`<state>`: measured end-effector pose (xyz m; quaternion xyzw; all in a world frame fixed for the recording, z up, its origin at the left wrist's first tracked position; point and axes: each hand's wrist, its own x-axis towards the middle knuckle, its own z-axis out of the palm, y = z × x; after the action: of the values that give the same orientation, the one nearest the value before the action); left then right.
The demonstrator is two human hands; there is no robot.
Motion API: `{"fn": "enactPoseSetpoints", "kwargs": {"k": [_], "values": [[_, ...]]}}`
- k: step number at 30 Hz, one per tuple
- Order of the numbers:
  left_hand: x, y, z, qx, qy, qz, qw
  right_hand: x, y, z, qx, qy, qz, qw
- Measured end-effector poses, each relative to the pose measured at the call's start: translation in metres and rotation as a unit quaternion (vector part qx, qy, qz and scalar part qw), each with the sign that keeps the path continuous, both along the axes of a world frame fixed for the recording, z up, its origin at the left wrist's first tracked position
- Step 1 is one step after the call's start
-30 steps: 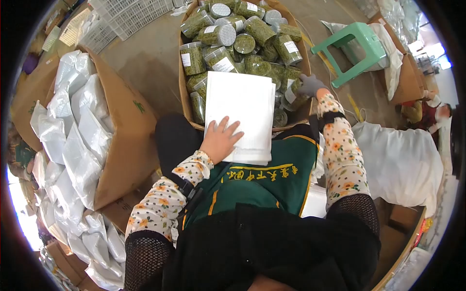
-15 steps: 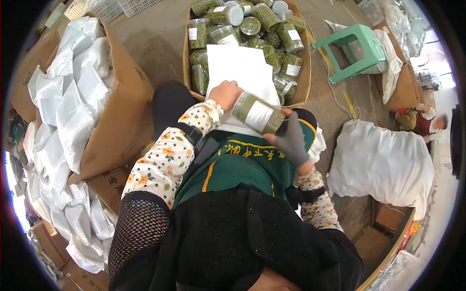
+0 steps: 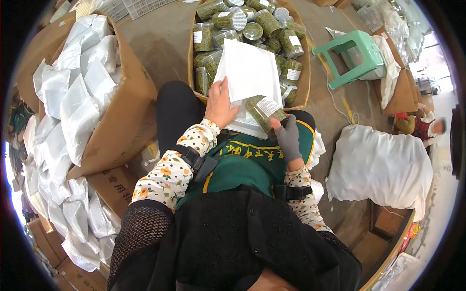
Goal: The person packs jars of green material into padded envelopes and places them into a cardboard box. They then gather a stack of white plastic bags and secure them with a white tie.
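Observation:
My left hand (image 3: 221, 105) grips the left edge of a white padded mailer (image 3: 248, 70), its fingers along that side. Under the mailer's lower end, another white mailer (image 3: 245, 127) lies across my lap. My right hand (image 3: 288, 137), in a grey fingerless glove, holds a clear plastic jar (image 3: 262, 116) of green dried herb by its lower end. The jar is tilted, and its white printed label faces up. Its upper end overlaps the mailer's lower edge in this view.
A carton (image 3: 307, 72) full of similar jars stands ahead of my knees. At left, a large carton (image 3: 121, 106) holds several filled white mailers. A green stool (image 3: 352, 56) and a stuffed white sack (image 3: 381, 165) are at right; another person (image 3: 420, 124) is farther off.
My left hand has moved down and left onto the mailer's edge, and the upper mailer has shifted and tilted. The jar has turned more upright, now clear of my left hand.

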<state>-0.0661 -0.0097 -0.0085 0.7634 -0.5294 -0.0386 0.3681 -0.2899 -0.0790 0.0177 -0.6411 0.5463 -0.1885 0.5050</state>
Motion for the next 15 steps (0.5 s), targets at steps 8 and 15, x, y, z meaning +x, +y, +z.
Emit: {"fn": "enactPoseSetpoints", "kwargs": {"k": [8,15], "values": [[-0.027,-0.02,-0.033,0.085,0.335,-0.185,0.92,0.039,-0.009,-0.002,-0.297,0.109,0.022,0.948],[-0.043,0.0,-0.067,0.078,0.204,-0.241,0.946,0.085,-0.058,-0.082,-0.31,-0.071,0.014,0.948]]}}
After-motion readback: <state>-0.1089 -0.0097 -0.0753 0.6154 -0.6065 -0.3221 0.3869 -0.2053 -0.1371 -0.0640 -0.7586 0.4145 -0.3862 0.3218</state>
